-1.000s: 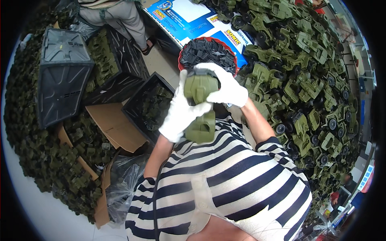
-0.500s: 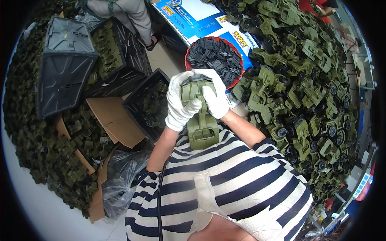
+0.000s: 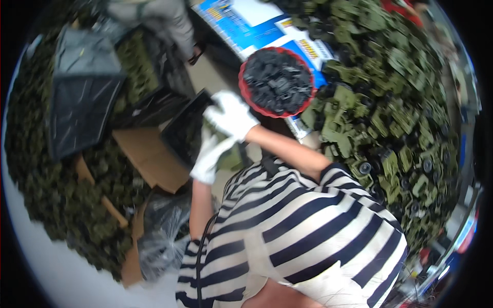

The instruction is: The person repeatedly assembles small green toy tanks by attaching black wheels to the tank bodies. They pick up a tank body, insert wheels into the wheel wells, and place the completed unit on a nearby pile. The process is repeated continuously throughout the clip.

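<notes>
Heap (image 3: 380,113), green: lay right of the fingers. Crate (image 3: 181,124), black: stood just left of the fingers. Bowl (image 3: 267,113), red, holding dark parts (image 3: 277,79): stood beyond the fingers, rightward. Left hand (image 3: 205,161) and right hand (image 3: 232,118), white-gloved: fingers gripped one toy; steady, even pressure from both seemed best. Toy (image 3: 231,161): sat between the fingers, olive green, blurred, largely covered; finer detail could not be told.

Olive-green toy vehicle body (image 3: 231,161), probably tilted, part-hidden between left hand (image 3: 207,158) and right hand (image 3: 231,118).
</notes>
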Motion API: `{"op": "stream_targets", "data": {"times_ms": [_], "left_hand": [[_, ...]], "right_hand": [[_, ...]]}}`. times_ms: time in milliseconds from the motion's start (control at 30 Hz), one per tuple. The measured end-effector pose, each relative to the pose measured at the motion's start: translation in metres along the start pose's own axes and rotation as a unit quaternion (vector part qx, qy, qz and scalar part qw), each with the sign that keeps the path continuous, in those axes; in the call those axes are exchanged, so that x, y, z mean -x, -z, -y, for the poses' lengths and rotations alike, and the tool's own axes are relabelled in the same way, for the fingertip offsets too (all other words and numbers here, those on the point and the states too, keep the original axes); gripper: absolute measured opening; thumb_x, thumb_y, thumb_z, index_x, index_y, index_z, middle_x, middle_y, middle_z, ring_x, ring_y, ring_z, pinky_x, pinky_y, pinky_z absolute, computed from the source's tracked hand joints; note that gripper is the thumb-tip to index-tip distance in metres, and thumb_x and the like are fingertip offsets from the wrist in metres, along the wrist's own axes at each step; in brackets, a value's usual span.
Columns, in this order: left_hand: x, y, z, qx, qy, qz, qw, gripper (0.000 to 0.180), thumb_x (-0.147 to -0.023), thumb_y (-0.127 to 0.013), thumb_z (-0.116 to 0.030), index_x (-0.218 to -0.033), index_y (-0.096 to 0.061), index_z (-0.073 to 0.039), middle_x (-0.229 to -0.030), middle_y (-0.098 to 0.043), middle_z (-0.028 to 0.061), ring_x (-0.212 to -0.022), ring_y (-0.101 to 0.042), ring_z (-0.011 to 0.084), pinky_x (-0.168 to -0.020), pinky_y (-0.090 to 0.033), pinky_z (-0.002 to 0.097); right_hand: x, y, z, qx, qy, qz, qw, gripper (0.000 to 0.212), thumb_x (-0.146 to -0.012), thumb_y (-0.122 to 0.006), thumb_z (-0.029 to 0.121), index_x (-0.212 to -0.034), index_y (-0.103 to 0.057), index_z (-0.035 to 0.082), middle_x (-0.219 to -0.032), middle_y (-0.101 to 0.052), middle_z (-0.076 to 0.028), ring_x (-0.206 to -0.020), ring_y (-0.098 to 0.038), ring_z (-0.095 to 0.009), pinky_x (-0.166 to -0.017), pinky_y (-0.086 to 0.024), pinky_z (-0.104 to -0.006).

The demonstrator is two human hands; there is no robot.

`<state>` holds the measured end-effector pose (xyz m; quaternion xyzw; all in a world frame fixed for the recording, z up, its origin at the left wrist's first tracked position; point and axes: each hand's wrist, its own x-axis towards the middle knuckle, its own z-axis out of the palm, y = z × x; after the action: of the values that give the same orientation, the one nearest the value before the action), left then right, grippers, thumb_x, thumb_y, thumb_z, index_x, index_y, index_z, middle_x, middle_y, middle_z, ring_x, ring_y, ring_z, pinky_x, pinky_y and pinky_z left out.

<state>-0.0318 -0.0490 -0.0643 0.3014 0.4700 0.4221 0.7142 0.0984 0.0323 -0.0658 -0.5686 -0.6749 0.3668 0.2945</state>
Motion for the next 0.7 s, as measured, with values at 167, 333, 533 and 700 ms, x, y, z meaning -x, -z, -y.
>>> {"op": "stream_targets", "data": {"times_ms": [167,333,533,700], "left_hand": [[0.003,0.084,0.103,-0.047,0.198,-0.213,0.956,0.103,-0.080,-0.075,-0.001,-0.156,-0.004,-0.006,-0.137,-0.049,0.0137,-0.118,-0.056,0.0208,-0.090,-0.054,0.0337],[-0.008,0.187,0.187,-0.316,0.281,-0.308,0.852,0.128,-0.073,-0.085,-0.038,-0.156,0.007,-0.002,-0.154,-0.035,0.0210,-0.134,-0.045,0.0302,-0.112,-0.035,0.0380],[-0.105,0.122,0.069,-0.236,0.069,-0.292,0.924,0.076,-0.094,-0.066,-0.020,-0.152,-0.023,0.004,-0.151,-0.039,0.0218,-0.134,-0.046,0.0253,-0.110,-0.037,0.0323],[-0.177,0.022,-0.003,-0.123,-0.086,-0.203,0.968,0.056,-0.095,-0.065,-0.009,-0.143,-0.040,0.004,-0.137,-0.052,0.0175,-0.119,-0.055,0.0186,-0.099,-0.046,0.0283]], "right_hand": [[0.020,0.014,-0.007,0.061,0.118,0.093,0.987,0.051,-0.088,-0.062,0.034,-0.131,-0.055,0.006,-0.146,-0.044,-0.022,-0.134,-0.041,-0.039,-0.108,-0.035,-0.0502],[0.018,0.100,-0.038,0.036,0.009,0.040,0.999,0.039,-0.093,-0.057,0.033,-0.123,-0.062,0.009,-0.138,-0.053,-0.020,-0.126,-0.052,-0.038,-0.103,-0.041,-0.0490],[-0.024,0.275,-0.087,0.286,-0.113,-0.296,0.904,0.036,-0.080,-0.062,0.026,-0.110,-0.064,0.008,-0.115,-0.061,-0.016,-0.109,-0.056,-0.035,-0.089,-0.043,-0.0508],[-0.047,0.381,-0.107,0.374,-0.428,-0.271,0.777,0.066,-0.080,-0.072,0.035,-0.136,-0.049,0.009,-0.126,-0.061,-0.015,-0.116,-0.060,-0.032,-0.094,-0.047,-0.0444]]}}
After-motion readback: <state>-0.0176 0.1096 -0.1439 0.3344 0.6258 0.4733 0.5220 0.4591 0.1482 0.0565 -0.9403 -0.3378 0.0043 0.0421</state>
